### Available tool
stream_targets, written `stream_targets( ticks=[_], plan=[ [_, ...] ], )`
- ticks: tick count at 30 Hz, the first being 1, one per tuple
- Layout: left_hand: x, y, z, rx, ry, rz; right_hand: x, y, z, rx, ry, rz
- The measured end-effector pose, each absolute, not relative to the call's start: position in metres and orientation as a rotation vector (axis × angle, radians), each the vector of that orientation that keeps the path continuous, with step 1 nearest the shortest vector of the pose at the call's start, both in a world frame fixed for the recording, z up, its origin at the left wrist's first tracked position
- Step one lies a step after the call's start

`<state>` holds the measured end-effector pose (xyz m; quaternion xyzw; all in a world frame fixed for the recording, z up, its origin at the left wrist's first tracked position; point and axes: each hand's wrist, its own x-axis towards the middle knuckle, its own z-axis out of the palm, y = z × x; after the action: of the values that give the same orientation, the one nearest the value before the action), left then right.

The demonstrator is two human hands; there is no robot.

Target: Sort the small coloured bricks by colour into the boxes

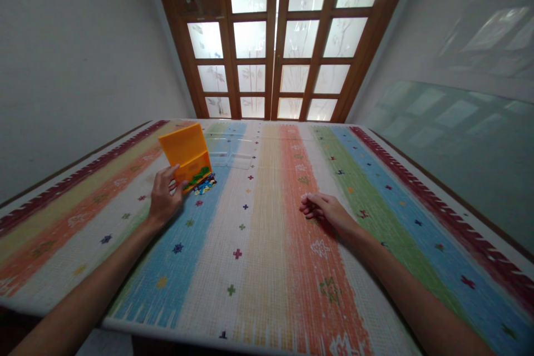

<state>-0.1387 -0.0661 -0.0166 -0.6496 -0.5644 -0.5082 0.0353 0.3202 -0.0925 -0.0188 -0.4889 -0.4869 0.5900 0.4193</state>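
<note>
Your left hand [164,197] grips open orange box [186,147] toward far-left corner of tabletop [267,256]; right hand [327,212] seems empty, fingers curled. Apparent step: steadying box; next move calls for firm hold.

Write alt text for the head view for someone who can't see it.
A person's left hand grips an open orange box, small colourful pieces lying at its lower edge on a striped tablecloth. The right hand is loosely curled, apart from them. A clear plastic container lies beyond.
</note>
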Motion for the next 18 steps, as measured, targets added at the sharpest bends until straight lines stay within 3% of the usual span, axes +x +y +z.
stream_targets(
  ticks=[8, 18],
  plan=[
    [-0.143, -0.070, -0.019, -2.087, -1.615, -1.438, 0.319, -0.094, -0.018, -1.247, -1.221, 1.473],
    [-0.151, -0.062, -0.024, -2.070, -1.093, -1.159, 0.321, -0.091, -0.022, -1.265, -1.249, 1.478]
  ],
)
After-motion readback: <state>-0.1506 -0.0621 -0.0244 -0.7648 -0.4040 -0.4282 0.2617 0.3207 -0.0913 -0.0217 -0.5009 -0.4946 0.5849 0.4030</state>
